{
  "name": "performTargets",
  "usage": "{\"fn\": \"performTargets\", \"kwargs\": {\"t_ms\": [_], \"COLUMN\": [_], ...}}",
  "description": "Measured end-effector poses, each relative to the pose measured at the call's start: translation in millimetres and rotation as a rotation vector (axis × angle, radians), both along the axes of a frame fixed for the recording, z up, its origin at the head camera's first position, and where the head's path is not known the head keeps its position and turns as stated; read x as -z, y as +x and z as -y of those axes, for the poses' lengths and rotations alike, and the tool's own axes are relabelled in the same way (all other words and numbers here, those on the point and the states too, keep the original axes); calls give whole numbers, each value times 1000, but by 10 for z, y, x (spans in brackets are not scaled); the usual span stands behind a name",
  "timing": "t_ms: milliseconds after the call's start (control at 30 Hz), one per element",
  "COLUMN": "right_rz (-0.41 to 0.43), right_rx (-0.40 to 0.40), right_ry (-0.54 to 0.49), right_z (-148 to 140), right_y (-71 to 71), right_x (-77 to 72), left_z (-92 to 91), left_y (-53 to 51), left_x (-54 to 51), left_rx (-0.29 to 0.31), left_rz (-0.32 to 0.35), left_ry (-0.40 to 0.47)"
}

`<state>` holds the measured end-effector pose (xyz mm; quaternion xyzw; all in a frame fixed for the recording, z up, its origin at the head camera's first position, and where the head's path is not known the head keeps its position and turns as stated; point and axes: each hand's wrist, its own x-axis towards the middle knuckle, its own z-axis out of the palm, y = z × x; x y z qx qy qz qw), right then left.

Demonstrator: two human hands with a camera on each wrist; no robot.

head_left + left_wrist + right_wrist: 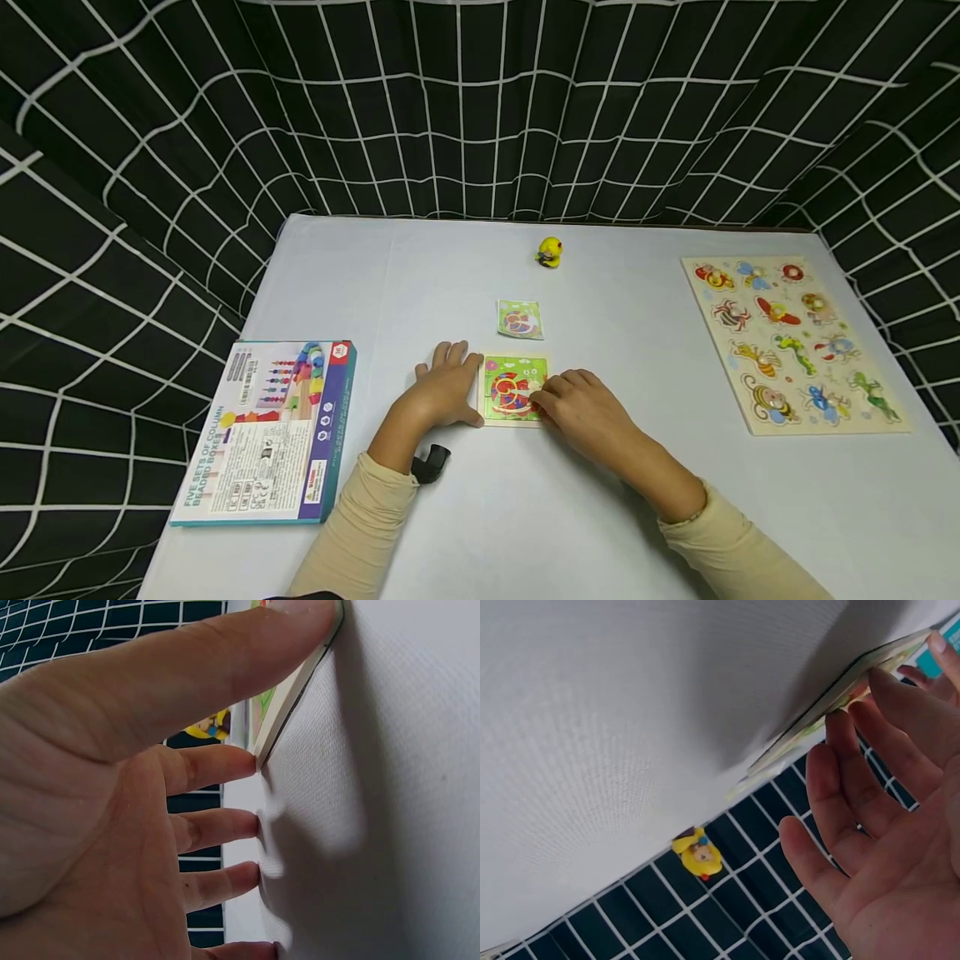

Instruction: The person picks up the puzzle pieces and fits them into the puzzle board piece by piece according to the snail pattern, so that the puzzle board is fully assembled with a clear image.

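A small square jigsaw puzzle (512,392) in a pale wooden frame lies on the white table, with a red and orange figure on green. My left hand (442,389) is at its left side, fingers spread; the left wrist view has the thumb (247,652) on the frame's corner and the index fingertip touching its edge. At the right side, my right hand (588,412) bends its fingers over the puzzle, pinching at the edge with thumb and fingertips. The right thumb (900,697) meets the frame's edge in the right wrist view. Whether a loose piece is between the fingers is hidden.
A similar picture card (519,320) lies just beyond the puzzle, and a small yellow duck toy (550,252) stands farther back. The boxed bead set (262,433) is at left, an insect peg board (795,346) at right. Black grid cloth (450,108) surrounds the table.
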<state>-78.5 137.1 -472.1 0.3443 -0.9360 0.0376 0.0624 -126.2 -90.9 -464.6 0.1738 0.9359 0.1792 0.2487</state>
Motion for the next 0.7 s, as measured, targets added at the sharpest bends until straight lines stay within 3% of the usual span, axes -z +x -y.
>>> {"fn": "performTargets", "kwargs": {"t_ms": [467, 600, 700], "right_rz": [31, 61, 168], "right_rx": [8, -6, -17], "right_ry": [-22, -24, 3], "right_z": [-13, -4, -17], "right_y": [34, 107, 159], "right_x": [23, 58, 20], "left_z": [-14, -11, -22], "left_y": [28, 111, 227], "left_x": [13, 109, 199], "left_rx": [1, -6, -6], "left_rz": [5, 18, 47], "left_ry": [-11, -7, 3]}}
